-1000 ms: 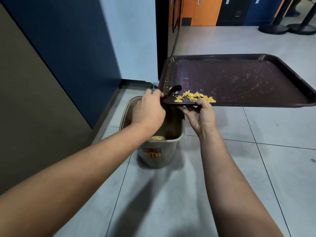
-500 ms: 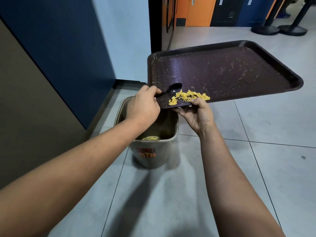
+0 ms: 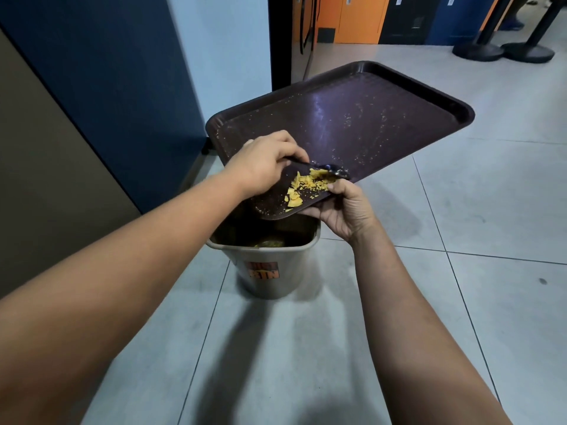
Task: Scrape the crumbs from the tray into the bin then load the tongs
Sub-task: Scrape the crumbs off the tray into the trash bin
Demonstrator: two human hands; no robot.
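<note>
A dark brown tray (image 3: 352,124) is tilted down toward me, its near corner over the grey bin (image 3: 270,271) on the floor. Yellow crumbs (image 3: 306,187) lie piled near that low corner, with fine specks scattered higher up. My right hand (image 3: 343,210) grips the tray's near edge from below, thumb on top beside the crumbs. My left hand (image 3: 264,164) holds a black spoon (image 3: 325,168) whose bowl rests on the tray just above the crumb pile. More yellow scraps lie inside the bin. No tongs are in view.
A dark blue wall panel (image 3: 116,87) stands to the left of the bin. A doorway with a black frame (image 3: 279,41) opens behind the tray. Two black post bases (image 3: 503,50) stand far right on the grey tiled floor (image 3: 491,210).
The tray has tilted steeper and swung so its near corner hangs over the bin. The spoon has moved to the right, above the crumbs, which have slid toward the low corner.
</note>
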